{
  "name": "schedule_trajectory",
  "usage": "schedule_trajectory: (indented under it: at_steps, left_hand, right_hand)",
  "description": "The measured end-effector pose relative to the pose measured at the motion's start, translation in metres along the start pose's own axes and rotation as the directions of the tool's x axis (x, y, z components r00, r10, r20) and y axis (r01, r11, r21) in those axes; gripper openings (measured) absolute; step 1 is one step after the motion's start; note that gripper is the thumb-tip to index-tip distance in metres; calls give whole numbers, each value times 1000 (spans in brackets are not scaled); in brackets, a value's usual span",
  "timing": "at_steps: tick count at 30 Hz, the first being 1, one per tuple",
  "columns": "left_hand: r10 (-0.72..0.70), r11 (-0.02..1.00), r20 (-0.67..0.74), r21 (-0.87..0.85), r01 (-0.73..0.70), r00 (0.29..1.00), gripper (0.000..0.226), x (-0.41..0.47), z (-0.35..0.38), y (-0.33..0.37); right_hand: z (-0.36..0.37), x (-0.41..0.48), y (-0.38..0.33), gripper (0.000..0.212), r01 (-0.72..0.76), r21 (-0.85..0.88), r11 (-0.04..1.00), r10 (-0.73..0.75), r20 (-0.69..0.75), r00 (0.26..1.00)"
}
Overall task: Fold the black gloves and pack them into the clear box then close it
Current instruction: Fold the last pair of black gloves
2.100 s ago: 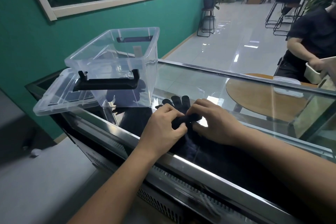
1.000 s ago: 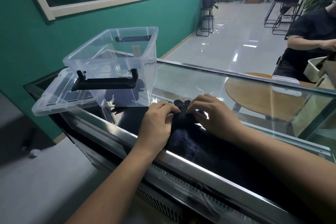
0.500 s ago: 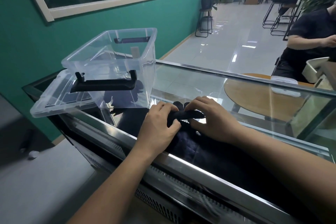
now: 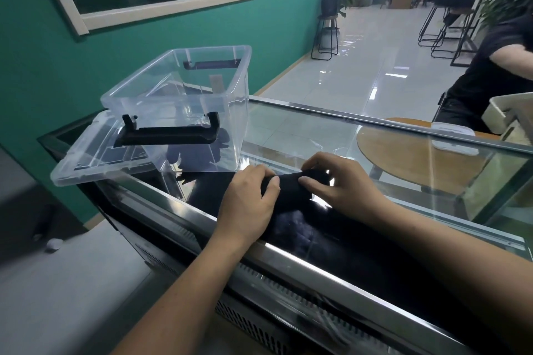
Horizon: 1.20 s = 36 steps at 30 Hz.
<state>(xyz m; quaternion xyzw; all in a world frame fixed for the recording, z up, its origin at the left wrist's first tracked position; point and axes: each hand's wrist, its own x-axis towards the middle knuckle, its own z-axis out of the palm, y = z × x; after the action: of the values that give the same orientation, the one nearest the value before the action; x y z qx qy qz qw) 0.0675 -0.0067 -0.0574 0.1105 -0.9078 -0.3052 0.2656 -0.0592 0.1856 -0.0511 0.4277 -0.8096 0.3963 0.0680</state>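
Clear box open-topped, unobstructed above

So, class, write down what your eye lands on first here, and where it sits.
The left hand and right hand meet mid-frame on the glass counter, gripping a bundle of black gloves. Behind them to the left stands the open clear box, its lid lying at its left side.

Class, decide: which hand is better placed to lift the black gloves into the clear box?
Left, probably. The left hand grips the gloves beside the box; the right hand lies farther away.
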Motion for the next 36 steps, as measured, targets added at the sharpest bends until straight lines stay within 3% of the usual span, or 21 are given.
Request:
schedule_trajectory:
  at_steps: [4, 8, 12, 20, 25, 36]
  left_hand:
    - [55, 998, -49, 0, -55, 997, 10, 1, 2, -4]
    - [129, 991, -99, 37, -126, 987, 19, -3, 0, -4]
    - [136, 991, -54, 7, -136, 989, 16, -8, -1, 0]
    - [104, 994, 34, 29, -105, 994, 47, -9, -2, 3]
    - [103, 994, 28, 21, -104, 994, 51, -9, -2, 2]
    - [196, 980, -38, -39, -197, 980, 48, 5, -13, 15]
  right_hand:
    - [1, 1, 3, 16, 31, -42, 999, -34, -64, 997]
    - [1, 1, 1, 12, 92, -112, 989, -100, -68, 993]
    - [1, 1, -1, 10, 139, -169, 976, -146, -28, 989]
    - [-3, -3, -8, 24, 174, -181, 968, -150, 138, 979]
    - [-3, 0, -4, 26, 183, -210, 960, -152, 153, 976]
    - [-16, 0, -20, 23, 187, -209, 960, -187, 24, 982]
